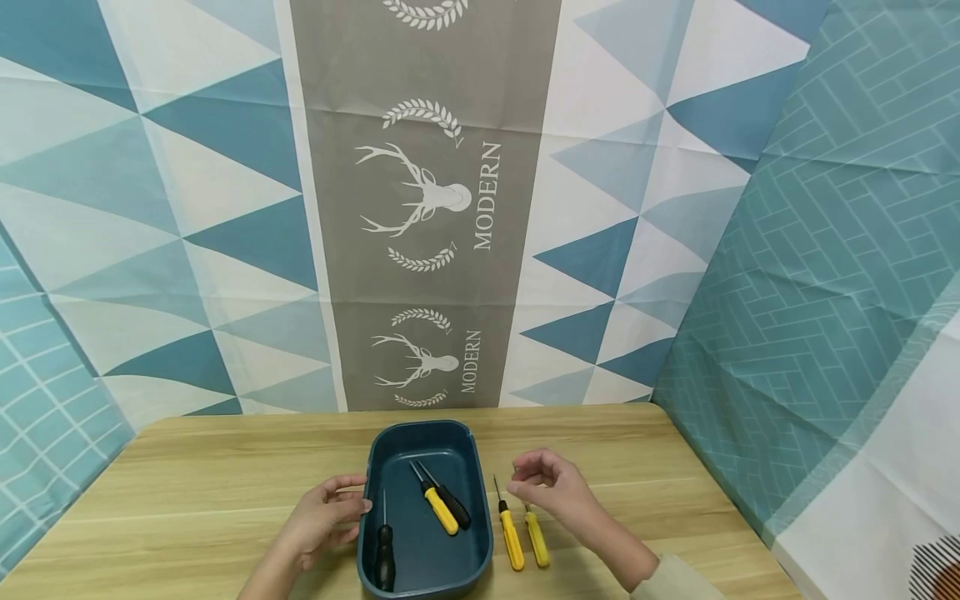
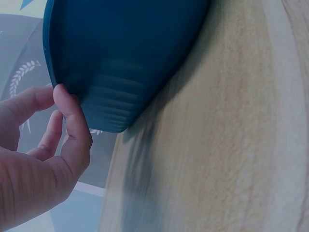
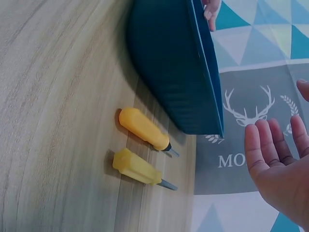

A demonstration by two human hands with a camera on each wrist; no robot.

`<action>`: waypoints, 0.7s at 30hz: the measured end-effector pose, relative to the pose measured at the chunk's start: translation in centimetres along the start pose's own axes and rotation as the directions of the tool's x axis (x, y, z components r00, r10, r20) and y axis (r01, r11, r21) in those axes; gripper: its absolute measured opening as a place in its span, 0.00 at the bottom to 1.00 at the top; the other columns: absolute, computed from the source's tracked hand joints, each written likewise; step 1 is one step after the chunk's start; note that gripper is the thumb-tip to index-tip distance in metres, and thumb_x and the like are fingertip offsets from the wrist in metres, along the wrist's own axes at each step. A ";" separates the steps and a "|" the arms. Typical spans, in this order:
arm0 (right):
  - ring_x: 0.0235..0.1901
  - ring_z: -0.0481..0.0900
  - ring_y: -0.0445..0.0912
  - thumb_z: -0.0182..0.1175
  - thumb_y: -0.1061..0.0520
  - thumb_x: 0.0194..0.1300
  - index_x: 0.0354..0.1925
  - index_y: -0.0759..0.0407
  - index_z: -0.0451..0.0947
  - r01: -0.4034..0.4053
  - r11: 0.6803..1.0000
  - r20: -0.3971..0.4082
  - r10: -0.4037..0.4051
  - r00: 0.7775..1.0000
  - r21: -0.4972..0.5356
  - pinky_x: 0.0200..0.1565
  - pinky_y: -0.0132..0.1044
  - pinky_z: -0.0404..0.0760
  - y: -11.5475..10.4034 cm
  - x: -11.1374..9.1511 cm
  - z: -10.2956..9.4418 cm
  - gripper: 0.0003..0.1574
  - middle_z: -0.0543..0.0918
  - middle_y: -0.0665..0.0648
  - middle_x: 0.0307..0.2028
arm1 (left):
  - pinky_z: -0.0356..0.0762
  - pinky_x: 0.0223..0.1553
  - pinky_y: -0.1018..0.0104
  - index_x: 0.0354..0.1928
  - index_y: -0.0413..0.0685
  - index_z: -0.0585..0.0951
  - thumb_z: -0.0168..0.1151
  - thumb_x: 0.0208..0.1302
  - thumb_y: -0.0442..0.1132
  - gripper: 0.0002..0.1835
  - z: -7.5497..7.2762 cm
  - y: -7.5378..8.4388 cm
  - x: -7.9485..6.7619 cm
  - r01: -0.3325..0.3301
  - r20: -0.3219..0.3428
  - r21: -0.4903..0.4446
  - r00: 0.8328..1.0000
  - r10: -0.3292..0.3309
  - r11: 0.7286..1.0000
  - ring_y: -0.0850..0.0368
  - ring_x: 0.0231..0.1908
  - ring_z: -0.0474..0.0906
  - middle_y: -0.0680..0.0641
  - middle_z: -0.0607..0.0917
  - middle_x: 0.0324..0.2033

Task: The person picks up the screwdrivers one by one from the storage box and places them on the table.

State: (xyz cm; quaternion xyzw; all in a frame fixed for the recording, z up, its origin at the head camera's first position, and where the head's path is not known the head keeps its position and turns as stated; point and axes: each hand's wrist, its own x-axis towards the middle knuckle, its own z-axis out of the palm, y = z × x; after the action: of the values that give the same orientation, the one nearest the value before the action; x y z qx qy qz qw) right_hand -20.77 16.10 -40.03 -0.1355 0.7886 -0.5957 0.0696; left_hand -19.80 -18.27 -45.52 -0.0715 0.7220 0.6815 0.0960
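Note:
My left hand [image 1: 324, 518] pinches the left rim of a dark blue plastic tray [image 1: 480, 467], thumb over the edge. In the left wrist view, thumb and index finger meet at the tray's rim [image 2: 50, 58]. Inside lie a yellow-and-black screwdriver [image 1: 441, 510], a black-handled screwdriver [image 1: 454, 507] beside it, and another black screwdriver [image 1: 386, 557] along the left wall. My right hand [image 1: 557, 492] hovers right of the tray, fingers loosely bent, holding nothing. Below it on the table lie a yellow screwdriver with a black collar [image 1: 512, 540] and a plain yellow screwdriver [image 1: 537, 540].
The tray stands on a wood-grain table [image 1: 225, 483]. Behind the table hangs a patterned cloth [image 1: 420, 275] with deer heads and triangles. A teal cloth [image 1: 825, 292] hangs along the right side.

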 end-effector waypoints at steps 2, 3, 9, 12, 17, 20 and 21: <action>0.40 0.76 0.46 0.64 0.53 0.59 0.50 0.64 0.72 0.003 1.000 0.010 -0.002 1.000 -0.002 0.39 0.27 0.78 -0.1 0.0 0.1 0.24 0.79 0.61 0.44 | 0.79 0.35 0.61 0.62 0.34 0.65 0.61 0.60 0.36 0.29 0.0 0.0 0.0 0.001 -0.002 -0.001 1.000 -0.001 1.000 0.55 0.37 0.79 0.39 0.77 0.47; 0.40 0.76 0.46 0.64 0.53 0.59 0.50 0.64 0.72 0.004 1.000 0.013 -0.004 1.000 -0.004 0.39 0.27 0.78 -0.1 0.0 0.2 0.24 0.79 0.60 0.44 | 0.79 0.35 0.61 0.62 0.34 0.65 0.61 0.60 0.36 0.29 0.0 -0.1 0.1 0.002 -0.003 -0.001 1.000 -0.002 1.000 0.55 0.37 0.79 0.39 0.77 0.47; 0.39 0.76 0.45 0.65 0.53 0.58 0.49 0.64 0.73 0.004 1.000 0.043 -0.004 0.999 -0.005 0.39 0.29 0.78 -0.3 0.2 0.7 0.24 0.79 0.60 0.43 | 0.79 0.35 0.61 0.62 0.34 0.65 0.61 0.60 0.36 0.29 0.0 0.0 -0.1 0.004 -0.006 -0.004 1.000 -0.004 1.000 0.55 0.37 0.79 0.39 0.77 0.48; 0.39 0.76 0.45 0.65 0.53 0.58 0.49 0.63 0.73 0.004 1.000 0.054 -0.003 0.999 -0.006 0.40 0.29 0.78 -0.3 0.2 1.0 0.23 0.80 0.60 0.43 | 0.79 0.35 0.60 0.61 0.34 0.65 0.61 0.60 0.36 0.29 0.0 0.1 -0.2 0.003 -0.010 -0.003 1.000 -0.003 1.000 0.55 0.37 0.80 0.39 0.77 0.48; 0.38 0.75 0.46 0.65 0.53 0.58 0.48 0.64 0.73 -0.004 1.000 0.064 0.004 0.998 -0.001 0.39 0.28 0.78 -0.2 0.3 1.4 0.24 0.79 0.63 0.43 | 0.80 0.35 0.61 0.61 0.34 0.65 0.61 0.60 0.35 0.29 0.0 0.1 -0.2 -0.001 -0.009 0.000 1.000 0.001 1.000 0.54 0.37 0.80 0.38 0.77 0.48; 0.38 0.75 0.46 0.65 0.54 0.58 0.49 0.66 0.72 -0.005 1.000 0.064 0.006 0.998 -0.008 0.39 0.28 0.77 -0.1 0.3 1.6 0.24 0.80 0.61 0.42 | 0.80 0.35 0.61 0.61 0.34 0.65 0.61 0.60 0.35 0.29 0.0 0.1 -0.1 -0.001 -0.008 -0.001 1.000 0.001 1.000 0.54 0.37 0.80 0.38 0.77 0.48; 0.38 0.75 0.46 0.65 0.54 0.58 0.49 0.67 0.72 -0.004 1.000 0.066 0.005 0.998 -0.010 0.39 0.28 0.77 0.0 0.3 1.6 0.25 0.80 0.60 0.42 | 0.80 0.35 0.61 0.61 0.35 0.65 0.61 0.60 0.35 0.29 0.0 0.0 -0.1 0.000 -0.008 -0.001 1.000 0.000 1.000 0.54 0.37 0.80 0.38 0.77 0.48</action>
State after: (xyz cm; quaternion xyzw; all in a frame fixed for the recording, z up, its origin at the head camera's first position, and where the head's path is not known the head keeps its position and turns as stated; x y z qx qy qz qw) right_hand -20.63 14.47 -40.43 -0.1536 0.7892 -0.5868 0.0963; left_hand -19.68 -18.25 -45.44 -0.0742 0.7220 0.6816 0.0927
